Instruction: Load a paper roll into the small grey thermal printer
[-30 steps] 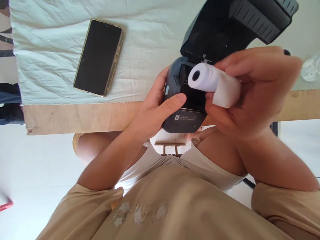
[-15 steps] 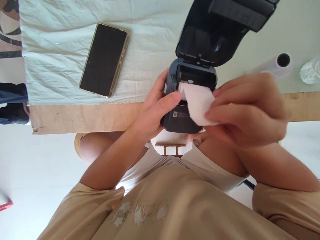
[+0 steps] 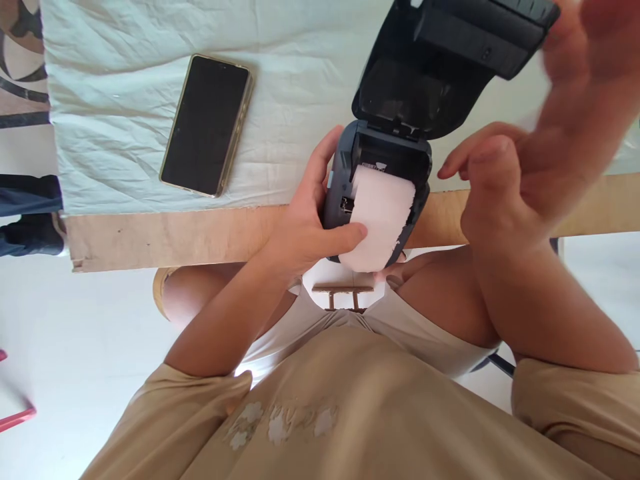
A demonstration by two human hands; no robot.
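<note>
A small dark receipt printer (image 3: 339, 163) is in my left hand (image 3: 313, 223), its fingers around the left side of the body. The printer's black lid (image 3: 400, 87) stands swung open, away from me. A strip of white paper (image 3: 383, 213) comes out of the roll compartment and lies over the printer's front. My left thumb presses on the paper's left edge. To the right, my right hand (image 3: 540, 153) is empty, its fingers spread and partly blurred. Its upper fingers are beside the lid's far right corner; whether they touch it I cannot tell.
A phone (image 3: 206, 125) lies screen up on the pale cloth (image 3: 295, 87) to the left. The table's bare wooden edge (image 3: 175, 240) runs in front of me. A person's dark shoe (image 3: 37, 233) shows at the far left, and a pink bar (image 3: 17, 420) at lower left.
My right hand has let go of the paper and moved up and right toward the lid. The paper now lies down over the printer's front, with my left thumb on it.
</note>
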